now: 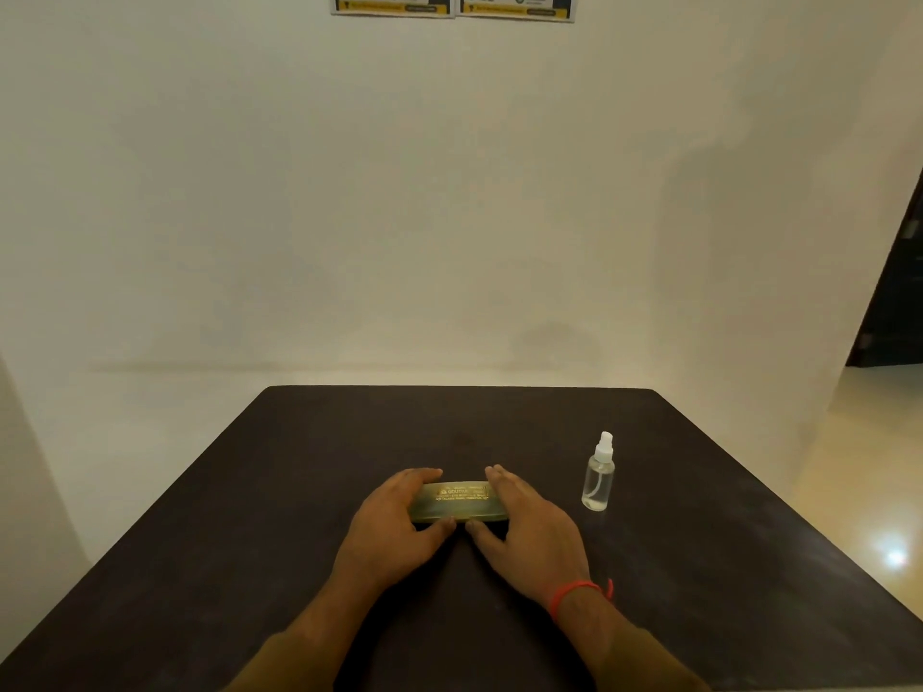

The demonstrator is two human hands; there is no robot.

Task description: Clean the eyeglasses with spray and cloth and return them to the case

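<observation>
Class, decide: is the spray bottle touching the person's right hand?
Apart. The head view shows a strip of dark table between the spray bottle and the right hand, which holds the eyeglass case.

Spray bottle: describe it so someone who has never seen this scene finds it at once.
On the dark table, look right of the olive case with gold lettering. The spray bottle stands upright there, apart from the case: small, clear, with a white pump top.
</observation>
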